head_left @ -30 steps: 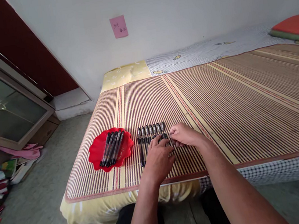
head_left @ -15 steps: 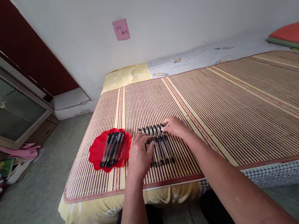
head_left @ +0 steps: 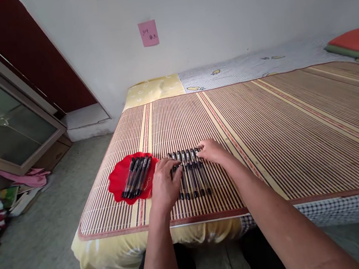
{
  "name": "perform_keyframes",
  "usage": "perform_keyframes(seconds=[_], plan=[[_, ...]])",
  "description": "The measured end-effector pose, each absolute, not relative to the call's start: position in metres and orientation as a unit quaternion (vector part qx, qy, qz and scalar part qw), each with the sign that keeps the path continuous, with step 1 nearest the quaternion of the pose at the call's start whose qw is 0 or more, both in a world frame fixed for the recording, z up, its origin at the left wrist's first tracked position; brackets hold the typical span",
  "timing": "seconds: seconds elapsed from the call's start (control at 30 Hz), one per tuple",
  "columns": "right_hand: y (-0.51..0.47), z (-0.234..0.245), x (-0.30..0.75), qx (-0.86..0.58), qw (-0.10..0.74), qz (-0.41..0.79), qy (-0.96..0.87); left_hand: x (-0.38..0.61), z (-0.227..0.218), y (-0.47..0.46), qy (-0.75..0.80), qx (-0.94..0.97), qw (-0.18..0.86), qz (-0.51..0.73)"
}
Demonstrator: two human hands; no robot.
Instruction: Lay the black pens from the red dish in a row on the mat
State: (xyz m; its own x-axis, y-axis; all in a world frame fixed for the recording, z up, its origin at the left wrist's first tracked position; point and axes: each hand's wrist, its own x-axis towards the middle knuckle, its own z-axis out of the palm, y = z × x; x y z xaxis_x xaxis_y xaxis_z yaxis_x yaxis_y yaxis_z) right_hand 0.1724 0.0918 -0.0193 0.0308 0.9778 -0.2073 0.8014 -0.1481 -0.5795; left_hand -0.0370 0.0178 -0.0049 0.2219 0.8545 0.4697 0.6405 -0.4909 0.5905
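Observation:
Several black-capped clear pens [head_left: 193, 179] lie side by side in a row on the woven mat, caps pointing away from me. My left hand [head_left: 165, 183] is over the left end of the row, thumb and fingers apart, covering part of the leftmost pens. At the right end, my right hand [head_left: 211, 151] has its fingertips closed at the cap of the outermost pen. Left of my left hand, a red scalloped plate [head_left: 115, 183] holds several more pens [head_left: 137, 176] of the same kind, lying in a slanted bunch.
The striped bamboo mat [head_left: 269, 153] covers a bed with a yellow and checked sheet [head_left: 146, 90]. A pink note [head_left: 148, 33] is stuck on the wall. Folded red and green bedding [head_left: 357, 42] lies far right. A glass-paned door [head_left: 6, 118] stands at left, with cloth items on the floor.
My left hand has drawn slightly left, showing more of the row of pens. My right hand stays at the right end. The view has shifted a little.

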Motion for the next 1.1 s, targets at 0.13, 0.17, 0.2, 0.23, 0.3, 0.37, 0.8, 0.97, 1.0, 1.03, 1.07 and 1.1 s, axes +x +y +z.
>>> perform_keyframes(seconds=[0.13,0.17,0.2,0.23,0.3,0.37,0.8,0.97,1.0,1.03,1.07,1.1], plan=[[0.0906,-0.0197,0.1726,-0.700,0.154,0.282,-0.638,-0.0364,-0.0054,0.0175,0.489,0.768,0.141,0.388],[0.0905,-0.0197,0.1727,-0.699,0.155,0.279,-0.640,-0.0360,-0.0053,0.0173,0.490,0.767,0.142,0.388],[0.0906,-0.0198,0.1728,-0.698,0.156,0.276,-0.642,-0.0357,-0.0051,0.0171,0.491,0.767,0.143,0.387],[0.0908,-0.0199,0.1729,-0.697,0.157,0.273,-0.644,-0.0354,-0.0050,0.0169,0.492,0.766,0.143,0.387],[0.0915,-0.0200,0.1730,-0.696,0.157,0.269,-0.646,-0.0352,-0.0051,0.0167,0.494,0.766,0.144,0.386],[0.0918,-0.0201,0.1730,-0.696,0.157,0.270,-0.647,-0.0354,-0.0059,0.0167,0.496,0.765,0.146,0.385],[0.0898,-0.0212,0.1774,-0.684,0.171,0.289,-0.648,-0.0361,-0.0082,0.0177,0.498,0.765,0.145,0.382],[0.0918,-0.0228,0.1779,-0.682,0.172,0.285,-0.651,-0.0356,-0.0079,0.0177,0.497,0.766,0.142,0.381],[0.0921,-0.0231,0.1781,-0.682,0.172,0.285,-0.651,-0.0356,-0.0080,0.0177,0.499,0.766,0.142,0.381],[0.0923,-0.0234,0.1783,-0.682,0.172,0.285,-0.652,-0.0357,-0.0080,0.0177,0.500,0.765,0.143,0.380],[0.0923,-0.0236,0.1785,-0.682,0.172,0.284,-0.652,-0.0357,-0.0080,0.0177,0.501,0.764,0.145,0.380],[0.0923,-0.0238,0.1786,-0.681,0.172,0.284,-0.652,-0.0357,-0.0080,0.0176,0.502,0.763,0.147,0.379]])
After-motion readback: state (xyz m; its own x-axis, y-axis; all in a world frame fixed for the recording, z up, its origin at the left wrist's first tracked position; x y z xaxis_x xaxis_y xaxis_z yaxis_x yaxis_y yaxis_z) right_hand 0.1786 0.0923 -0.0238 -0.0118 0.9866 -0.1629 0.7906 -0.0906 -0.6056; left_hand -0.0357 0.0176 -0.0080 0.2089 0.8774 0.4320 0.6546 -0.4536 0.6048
